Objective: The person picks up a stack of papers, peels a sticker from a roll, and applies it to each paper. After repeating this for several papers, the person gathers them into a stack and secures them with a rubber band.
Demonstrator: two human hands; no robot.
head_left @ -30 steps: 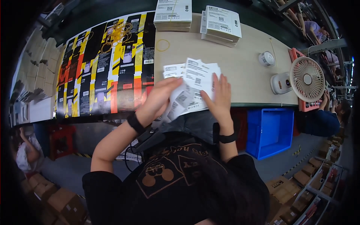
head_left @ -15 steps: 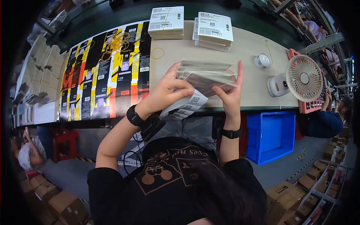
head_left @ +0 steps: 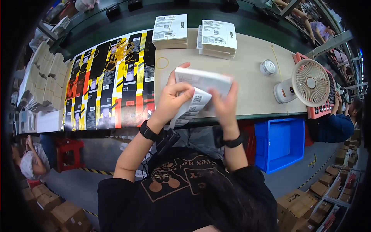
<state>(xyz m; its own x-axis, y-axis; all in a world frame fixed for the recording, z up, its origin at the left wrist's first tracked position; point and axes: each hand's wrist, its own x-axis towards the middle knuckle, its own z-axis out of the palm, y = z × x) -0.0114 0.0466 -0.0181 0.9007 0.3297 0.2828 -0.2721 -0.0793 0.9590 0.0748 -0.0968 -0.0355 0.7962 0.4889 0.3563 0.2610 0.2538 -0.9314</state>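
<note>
My left hand (head_left: 172, 98) is closed round the left end of a squared stack of white printed sheets (head_left: 203, 76), held tilted above the table's front edge. Under its thumb it also pinches a white strip of code labels (head_left: 195, 102), which hangs down toward my lap. My right hand (head_left: 225, 106) is at the right end of the stack, its thumb and fingers smeared by motion, so its grip is unclear. Behind stand a banded stack of printed sheets (head_left: 170, 33) and another printed stack (head_left: 218, 36).
Rubber bands (head_left: 123, 52) lie on flat black-and-yellow printed cartons (head_left: 104, 92) at the left. Right are a small white round tub (head_left: 268, 67) and a white fan (head_left: 311, 82). A blue crate (head_left: 284, 143) is below the table's edge. Paper stacks (head_left: 44, 77) stand far left.
The fanned sheets have come together into an even block. My right hand has moved slightly left and down, its raised finger lowered. The label strip stays under my left thumb.
</note>
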